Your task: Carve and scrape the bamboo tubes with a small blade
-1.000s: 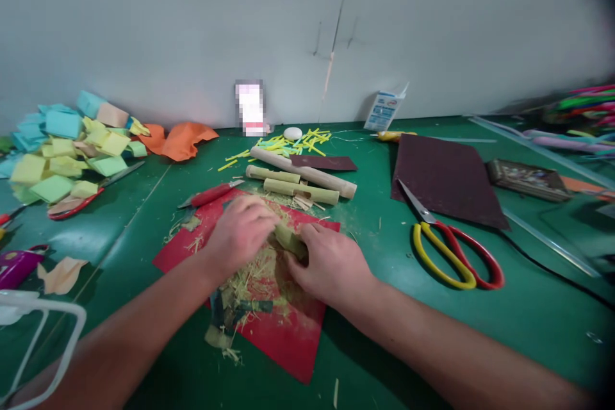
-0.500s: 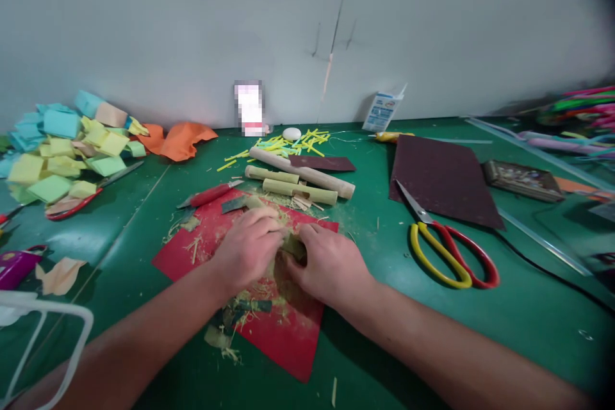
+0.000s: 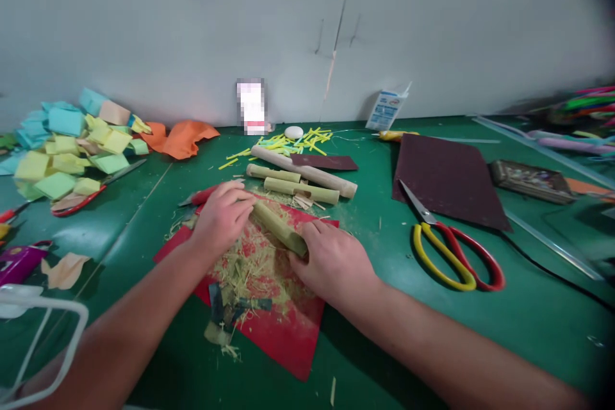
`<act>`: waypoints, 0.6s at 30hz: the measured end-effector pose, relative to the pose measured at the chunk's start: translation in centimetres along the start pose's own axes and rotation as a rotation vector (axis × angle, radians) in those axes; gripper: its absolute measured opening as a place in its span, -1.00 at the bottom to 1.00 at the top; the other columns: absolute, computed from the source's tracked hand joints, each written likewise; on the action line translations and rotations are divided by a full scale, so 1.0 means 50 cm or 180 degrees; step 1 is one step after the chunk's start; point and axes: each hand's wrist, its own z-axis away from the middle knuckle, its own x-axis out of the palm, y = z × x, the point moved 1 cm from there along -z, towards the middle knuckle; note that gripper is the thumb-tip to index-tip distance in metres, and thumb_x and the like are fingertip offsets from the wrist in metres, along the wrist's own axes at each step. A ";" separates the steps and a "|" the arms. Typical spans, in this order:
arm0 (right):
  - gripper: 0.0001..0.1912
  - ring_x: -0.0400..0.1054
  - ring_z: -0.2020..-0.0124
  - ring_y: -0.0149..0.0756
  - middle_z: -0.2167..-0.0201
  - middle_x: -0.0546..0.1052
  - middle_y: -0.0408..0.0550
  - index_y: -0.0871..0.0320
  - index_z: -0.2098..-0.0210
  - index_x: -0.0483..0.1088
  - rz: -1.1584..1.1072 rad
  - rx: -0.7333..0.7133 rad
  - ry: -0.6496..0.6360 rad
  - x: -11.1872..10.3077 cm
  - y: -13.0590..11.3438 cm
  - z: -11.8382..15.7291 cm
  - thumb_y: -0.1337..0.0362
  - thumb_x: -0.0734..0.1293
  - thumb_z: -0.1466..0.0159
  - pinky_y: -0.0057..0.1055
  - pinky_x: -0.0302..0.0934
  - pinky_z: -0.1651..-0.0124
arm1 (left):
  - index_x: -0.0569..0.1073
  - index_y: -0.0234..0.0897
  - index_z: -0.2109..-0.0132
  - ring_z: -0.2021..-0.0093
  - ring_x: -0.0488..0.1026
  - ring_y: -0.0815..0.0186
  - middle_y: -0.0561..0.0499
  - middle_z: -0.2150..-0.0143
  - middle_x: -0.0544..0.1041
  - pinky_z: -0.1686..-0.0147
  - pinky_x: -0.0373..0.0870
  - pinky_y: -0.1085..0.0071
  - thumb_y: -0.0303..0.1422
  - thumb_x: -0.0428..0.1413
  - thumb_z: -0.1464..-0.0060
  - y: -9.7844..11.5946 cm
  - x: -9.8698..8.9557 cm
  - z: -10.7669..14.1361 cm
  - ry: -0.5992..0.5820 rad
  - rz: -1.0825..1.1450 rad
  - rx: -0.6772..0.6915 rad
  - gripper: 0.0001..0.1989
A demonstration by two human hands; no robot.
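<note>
A pale green bamboo tube (image 3: 276, 225) slants over a red sheet (image 3: 293, 339) strewn with shavings. My right hand (image 3: 334, 259) is closed around its near end, thumb beneath and fingers on top. At the far end, my left hand (image 3: 223, 214) has its fingers curled onto the tube; whether something thin lies under them is hidden. Two shorter notched bamboo pieces (image 3: 273, 173) (image 3: 300, 190) and a longer pale stick (image 3: 307, 170) lie just beyond. Dark scraps (image 3: 235, 307) rest on the sheet's left edge. A red-handled knife (image 3: 202, 195) is partly covered by my left hand.
Yellow-and-red scissors (image 3: 451, 256) lie at right, their tip over a dark brown sheet (image 3: 446, 179). Folded paper pieces (image 3: 67, 154) pile up at left beside orange paper (image 3: 180, 139). Yellow strips (image 3: 307, 141) lie toward the wall (image 3: 192, 32). A white frame (image 3: 79, 339) juts in at lower left.
My left hand has moved up and left along the bamboo tube, uncovering its middle and the shavings below. My right hand stays on the near end. The view has shifted slightly.
</note>
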 end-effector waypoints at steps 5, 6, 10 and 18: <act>-0.74 0.37 0.30 -0.19 0.34 0.49 0.00 0.17 0.32 0.38 -0.0073 -0.0167 0.0067 -0.001 0.008 0.000 0.10 0.23 -0.24 -0.32 0.07 0.35 | 0.54 -0.26 0.09 -0.03 0.36 0.15 -0.07 0.14 0.55 -0.09 0.37 0.05 -0.46 0.04 -0.21 0.000 0.002 0.001 -0.0012 0.0106 0.0011 -0.79; -0.74 0.37 0.29 -0.20 0.33 0.49 0.00 0.17 0.33 0.38 -0.0122 -0.0200 0.0057 0.000 0.009 0.000 0.10 0.21 -0.25 -0.33 0.06 0.35 | 0.54 -0.26 0.10 -0.02 0.36 0.15 -0.07 0.14 0.55 -0.09 0.37 0.06 -0.46 0.05 -0.21 0.008 0.001 0.001 0.0006 0.0101 0.0005 -0.80; -0.81 0.35 0.34 -0.26 0.36 0.47 -0.05 0.17 0.36 0.35 -0.0426 -0.0115 -0.0135 0.007 0.012 -0.002 0.17 0.23 -0.24 -0.36 0.02 0.39 | 0.54 -0.29 0.12 0.01 0.38 0.18 -0.08 0.18 0.55 -0.05 0.40 0.12 -0.47 0.05 -0.21 0.042 0.002 0.002 -0.0068 0.0304 0.0169 -0.81; -0.85 0.28 0.38 -0.31 0.39 0.42 -0.07 0.16 0.39 0.31 -0.0651 -0.0011 -0.0128 0.007 0.001 -0.004 0.20 0.26 -0.20 -0.37 -0.02 0.39 | 0.54 -0.27 0.16 0.00 0.38 0.15 -0.07 0.18 0.56 -0.05 0.37 0.07 -0.48 0.00 -0.22 0.053 0.011 -0.002 -0.0098 0.0183 0.0275 -0.79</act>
